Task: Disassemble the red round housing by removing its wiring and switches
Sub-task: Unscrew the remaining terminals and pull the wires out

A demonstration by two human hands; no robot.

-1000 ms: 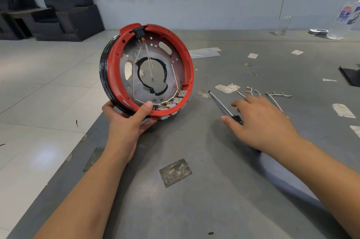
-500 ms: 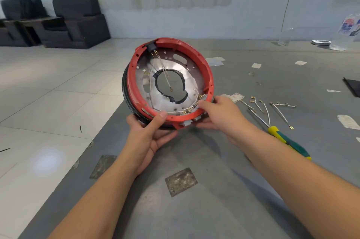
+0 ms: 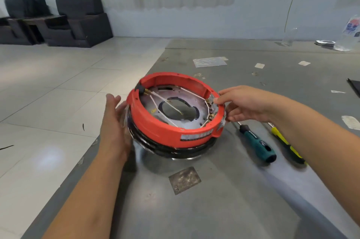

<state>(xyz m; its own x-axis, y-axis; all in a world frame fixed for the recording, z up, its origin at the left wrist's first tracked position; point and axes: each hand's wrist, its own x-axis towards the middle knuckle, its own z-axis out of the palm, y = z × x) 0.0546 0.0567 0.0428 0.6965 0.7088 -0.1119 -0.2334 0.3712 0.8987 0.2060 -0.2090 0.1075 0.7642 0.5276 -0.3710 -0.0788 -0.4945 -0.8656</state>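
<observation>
The left hand (image 3: 115, 122) is motion-blurred; the bottle (image 3: 350, 32) is cut off.

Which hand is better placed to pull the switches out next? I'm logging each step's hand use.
Probably the right hand: its fingers already grip the red housing rim at the switches. The left hand lies open against the opposite side, steadying.

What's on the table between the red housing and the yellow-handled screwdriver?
In the head view, the teal-handled screwdriver lies between the red housing and the yellow-handled screwdriver, under the forearm of the right hand that grips the housing's right rim.
</observation>
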